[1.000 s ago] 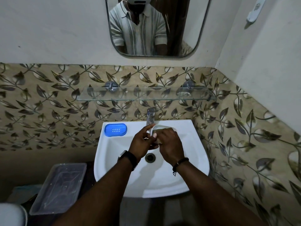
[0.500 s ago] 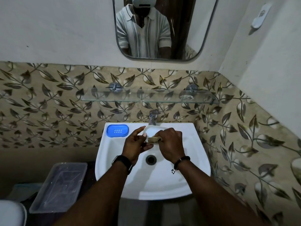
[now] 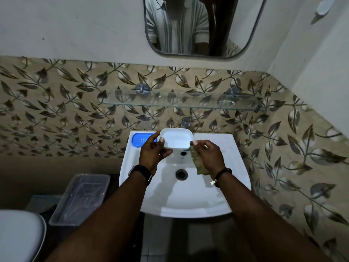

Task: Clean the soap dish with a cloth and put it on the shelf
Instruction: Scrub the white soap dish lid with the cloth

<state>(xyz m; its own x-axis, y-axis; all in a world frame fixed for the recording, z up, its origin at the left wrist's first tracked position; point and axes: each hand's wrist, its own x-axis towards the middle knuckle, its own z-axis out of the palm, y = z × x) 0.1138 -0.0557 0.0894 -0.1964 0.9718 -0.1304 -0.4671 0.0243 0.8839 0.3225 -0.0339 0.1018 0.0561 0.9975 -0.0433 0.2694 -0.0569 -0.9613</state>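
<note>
We hold the white soap dish over the sink — our left hand clamped on its left edge, open side toward us, nothing inside. Our right hand grips the cloth against the dish's right corner.

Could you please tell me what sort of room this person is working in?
Most likely a small home bathroom: a white sink with a tap, a mirror above, and a glass shelf on tiled wall.
</note>
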